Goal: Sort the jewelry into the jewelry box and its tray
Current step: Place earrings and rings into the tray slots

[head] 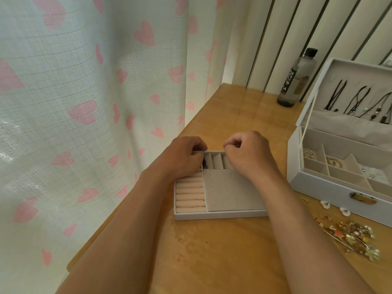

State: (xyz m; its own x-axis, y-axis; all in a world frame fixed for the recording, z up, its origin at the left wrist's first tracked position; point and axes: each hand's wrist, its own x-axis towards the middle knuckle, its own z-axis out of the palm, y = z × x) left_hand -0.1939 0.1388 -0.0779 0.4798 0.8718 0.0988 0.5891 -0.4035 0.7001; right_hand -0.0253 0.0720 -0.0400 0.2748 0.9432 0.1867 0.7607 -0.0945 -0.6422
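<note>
A grey tray [220, 214] lies on the wooden table, with pink ring rolls on its left, a dotted earring pad in the middle and small compartments at the back. My left hand [183, 154] has its fingers curled over the back left compartment, where a small dark piece [205, 164] shows. My right hand [247, 153] is curled over the back right compartments; what its fingers pinch is hidden. The open white jewelry box [331, 187] stands to the right, necklaces hanging in its lid. A pile of loose gold jewelry [356, 234] lies in front of the box.
A dark water bottle [297, 79] stands at the back of the table behind the box. A curtain with pink hearts [95, 102] hangs along the table's left edge. Two white earrings [335, 207] lie by the box front.
</note>
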